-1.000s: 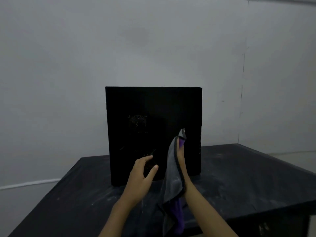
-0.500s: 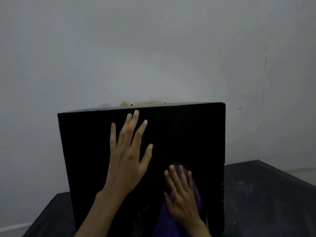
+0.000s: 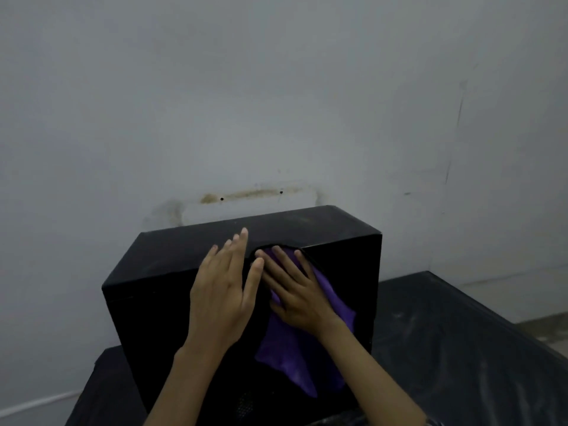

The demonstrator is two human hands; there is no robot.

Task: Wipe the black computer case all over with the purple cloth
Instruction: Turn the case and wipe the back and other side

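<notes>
A dark table point(image 3: 445, 348) stood close by a pale grey wall point(image 3: 215, 103), its top smeared with whitish dust. Across the wall ran a brownish stain point(image 3: 246, 194) with two small dark holes point(image 3: 222, 198) in it, just above a paler patch point(image 3: 246, 210). A thin dark line point(image 3: 455, 133) ran down the wall further right. A bit of floor point(image 3: 547, 327) showed at the far right, and a white strip point(image 3: 40, 402) low on the left
</notes>
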